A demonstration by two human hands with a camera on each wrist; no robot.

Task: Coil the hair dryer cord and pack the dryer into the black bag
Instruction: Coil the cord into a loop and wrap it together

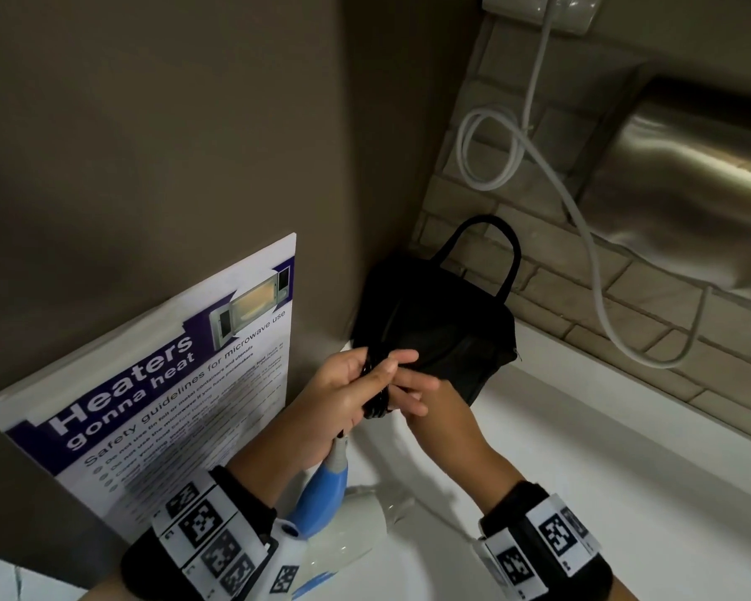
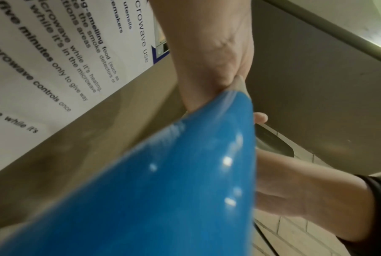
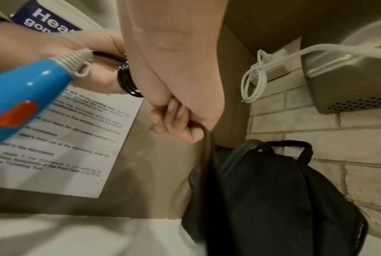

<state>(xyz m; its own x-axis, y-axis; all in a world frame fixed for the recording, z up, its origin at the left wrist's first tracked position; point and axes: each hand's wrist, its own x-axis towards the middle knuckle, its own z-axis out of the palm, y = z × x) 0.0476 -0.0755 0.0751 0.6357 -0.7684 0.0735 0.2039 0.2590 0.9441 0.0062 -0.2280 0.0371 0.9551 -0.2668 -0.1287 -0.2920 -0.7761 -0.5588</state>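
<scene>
My left hand point(image 1: 350, 383) grips the coiled black cord point(image 1: 376, 403) of the hair dryer. The blue and white dryer point(image 1: 321, 498) hangs from the cord below that hand, over the white counter. In the right wrist view the coil point(image 3: 127, 83) sits between my left hand point(image 3: 82, 45) and my right palm. My right hand point(image 3: 176, 124) has its fingers curled round the dark rim of the black bag point(image 3: 272, 199). The bag point(image 1: 443, 323) stands in the corner with its handle up, just behind both hands. The dryer's blue handle point(image 2: 163, 190) fills the left wrist view.
A microwave safety poster point(image 1: 148, 405) leans against the brown wall on the left. A looped white cable point(image 1: 491, 158) hangs on the brick wall from a socket. A steel wall unit point(image 1: 690, 175) is mounted at the right. The white counter point(image 1: 582, 470) runs to the right.
</scene>
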